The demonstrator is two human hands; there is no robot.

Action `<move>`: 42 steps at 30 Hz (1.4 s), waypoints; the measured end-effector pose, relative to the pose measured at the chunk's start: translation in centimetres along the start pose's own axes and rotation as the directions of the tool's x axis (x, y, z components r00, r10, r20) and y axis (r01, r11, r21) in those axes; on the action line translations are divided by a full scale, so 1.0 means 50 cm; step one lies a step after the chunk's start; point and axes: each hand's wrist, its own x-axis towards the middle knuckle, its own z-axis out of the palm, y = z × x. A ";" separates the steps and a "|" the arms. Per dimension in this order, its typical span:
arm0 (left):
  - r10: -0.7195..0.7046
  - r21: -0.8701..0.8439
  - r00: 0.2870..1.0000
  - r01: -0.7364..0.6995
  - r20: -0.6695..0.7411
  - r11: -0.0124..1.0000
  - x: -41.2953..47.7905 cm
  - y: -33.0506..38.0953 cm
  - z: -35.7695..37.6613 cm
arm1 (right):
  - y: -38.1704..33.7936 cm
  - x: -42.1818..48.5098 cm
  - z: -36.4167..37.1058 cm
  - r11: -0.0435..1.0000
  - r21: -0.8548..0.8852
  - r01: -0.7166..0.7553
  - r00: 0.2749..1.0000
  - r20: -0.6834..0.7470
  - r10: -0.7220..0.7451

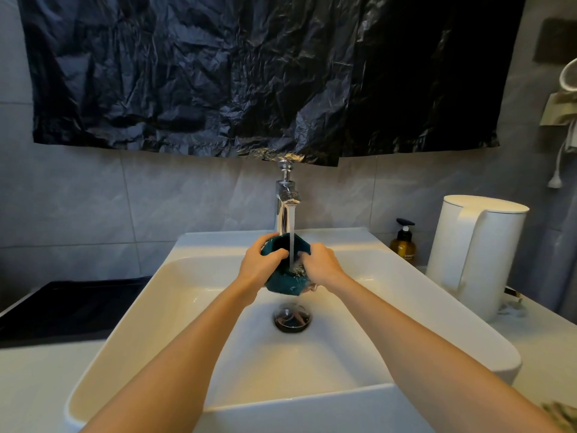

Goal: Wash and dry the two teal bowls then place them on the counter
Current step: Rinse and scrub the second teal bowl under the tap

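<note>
Fingers [269, 238] of the left hand [259, 265] curl over the far rim of the teal bowl [282, 281] while the thumb hooks over its near edge, so on my remote feed that hand is clamped on the bowl's left side. The right hand [323, 265] grips the opposite side: its fingertips dip over the rim into the hollow, though the splash hides how they are spread. I see the bowl held in the air directly beneath the spout of the faucet [285, 201], tilted so that its opening faces up and back toward the faucet. A steady stream of water [292, 242] falls from the spout straight into it. Bowl and hands hang over the white sink [125, 323], clear of its floor. The drain [293, 317] lies nearer to me than the faucet, just below the bowl in my view. To the right of the faucet an amber pump bottle [403, 243] stands by the tiled wall. Farther right of the faucet a tall white jug [477, 254] with a lid and handle stands on the counter [546, 348]. Above the faucet a crumpled black plastic sheet [249, 73] hangs across the wall, its lower edge reaching down to the faucet's top. Well to the left of the faucet a dark flat panel [71, 304] lies beside the sink.
</note>
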 end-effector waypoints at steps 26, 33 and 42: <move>-0.132 0.007 0.988 0.131 0.075 0.991 -0.009 0.000 -0.014 | -0.016 -0.029 -0.039 0.919 0.285 -0.272 0.884 0.452 0.121; -0.297 -0.032 0.919 0.315 0.258 0.949 -0.002 -0.023 0.005 | -0.031 -0.027 -0.054 0.941 0.205 -0.271 0.958 0.155 0.242; -0.442 -0.094 0.885 0.457 0.145 0.884 0.000 -0.028 0.048 | -0.030 -0.024 -0.054 0.990 -0.142 -0.018 0.998 -0.057 0.010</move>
